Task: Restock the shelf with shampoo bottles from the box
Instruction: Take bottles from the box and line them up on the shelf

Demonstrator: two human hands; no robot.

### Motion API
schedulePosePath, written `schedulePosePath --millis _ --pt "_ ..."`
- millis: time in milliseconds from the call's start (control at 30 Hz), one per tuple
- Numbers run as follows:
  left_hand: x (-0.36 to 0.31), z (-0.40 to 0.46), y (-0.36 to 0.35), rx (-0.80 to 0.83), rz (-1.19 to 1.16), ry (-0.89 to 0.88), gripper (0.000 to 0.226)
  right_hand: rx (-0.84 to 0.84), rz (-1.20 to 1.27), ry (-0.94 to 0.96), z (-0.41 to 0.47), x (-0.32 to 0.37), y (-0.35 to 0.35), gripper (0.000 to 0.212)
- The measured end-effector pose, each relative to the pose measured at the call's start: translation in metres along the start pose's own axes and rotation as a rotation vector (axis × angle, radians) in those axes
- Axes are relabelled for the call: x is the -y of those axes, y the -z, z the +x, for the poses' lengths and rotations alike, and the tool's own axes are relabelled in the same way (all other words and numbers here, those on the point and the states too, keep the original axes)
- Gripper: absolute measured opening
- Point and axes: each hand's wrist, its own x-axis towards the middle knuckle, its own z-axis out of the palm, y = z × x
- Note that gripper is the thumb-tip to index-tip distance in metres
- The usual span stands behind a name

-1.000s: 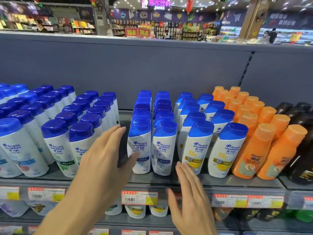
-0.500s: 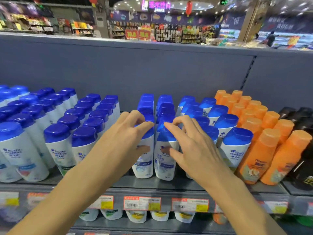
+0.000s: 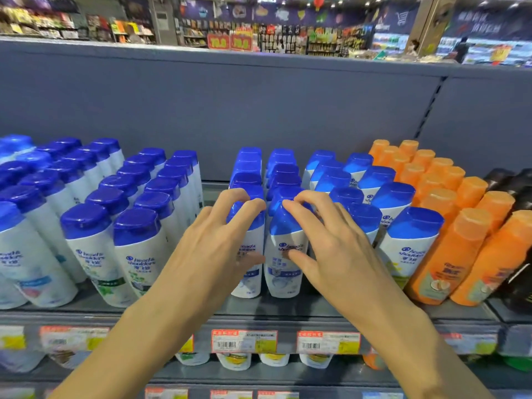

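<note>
Two white shampoo bottles with bright blue caps stand side by side at the front of the middle rows on the shelf (image 3: 259, 313). My left hand (image 3: 218, 243) grips the left front bottle (image 3: 252, 280), fingers curled over its cap and thumb on its label. My right hand (image 3: 325, 243) grips the right front bottle (image 3: 283, 272) the same way, fingertips on the cap, thumb on the label. More blue-capped bottles stand in rows behind them. The box is not in view.
Dark-blue-capped white bottles (image 3: 86, 249) fill the shelf's left side, with a narrow gap beside my left hand. Yellow-label blue-capped bottles (image 3: 408, 249), orange bottles (image 3: 449, 254) and black bottles (image 3: 518, 272) stand to the right. Price tags (image 3: 244, 341) line the shelf edge above a lower shelf.
Both hands rose from below the shelf edge onto the two front middle bottles and closed round them. Since half a second ago their hold has hardly changed.
</note>
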Motion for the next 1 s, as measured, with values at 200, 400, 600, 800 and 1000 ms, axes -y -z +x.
schedulePosePath --millis 200,400,600,800,1000 --pt "-0.003 -0.003 -0.006 -0.067 0.031 0.041 0.07 0.017 -0.015 -0.023 -0.002 0.0 0.0 0.07" --pt "-0.004 -0.004 -0.006 -0.034 0.061 0.05 0.071 0.024 -0.06 -0.028 -0.008 0.001 0.001 0.072" --pt "-0.009 0.005 0.044 -0.086 0.112 0.025 0.068 -0.069 -0.136 0.012 0.003 0.008 0.038 0.048" --pt "0.015 0.09 0.093 0.156 0.1 -0.129 0.02 0.115 0.022 0.059 0.103 -0.02 0.085 0.016" --pt "0.031 0.11 0.052 0.551 0.048 -0.134 0.023 0.579 0.092 -0.053 0.127 -0.038 0.041 0.021"
